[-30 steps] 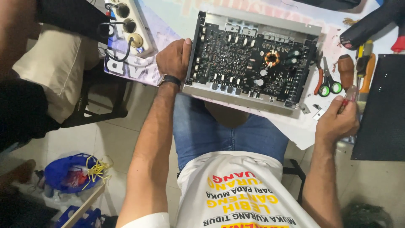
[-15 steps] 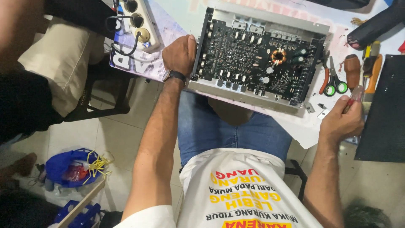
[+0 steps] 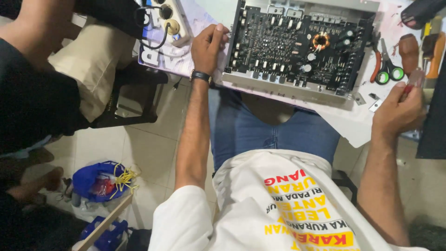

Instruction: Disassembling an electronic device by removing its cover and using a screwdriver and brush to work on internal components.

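Looking down: we see an opened amplifier chassis (image 3: 297, 51) lying flat on the surface (image 3: 344, 121), just past our knees in blue jeans.
Long axis: it runs left to right across the view, tipped a bit so the right end sits lower. The row of connectors along its near edge faces us.
Board details: dark circuit board inside a grey metal frame, with a copper coil (image 3: 320, 41) toward the right end.
Left hand (image 3: 209, 46): wrapped on the left short end of the chassis, fingers curled over the edge and thumb on the outer side. A dark wristband sits on that wrist.
Right hand (image 3: 397, 116): off to the right of the chassis, well clear of it, fingers pinched around a thin tool with a reddish handle (image 3: 411, 83). We can't tell what kind of tool it is.
Nearby on the right: green-handled pliers (image 3: 385, 65) just beside the right end of the chassis, plus an orange-handled tool (image 3: 436, 49).
Nearby on the left: a white power strip (image 3: 169, 18) with a black cord plugged in.
Floor: pale tiles with a blue bag (image 3: 95, 179) down left.
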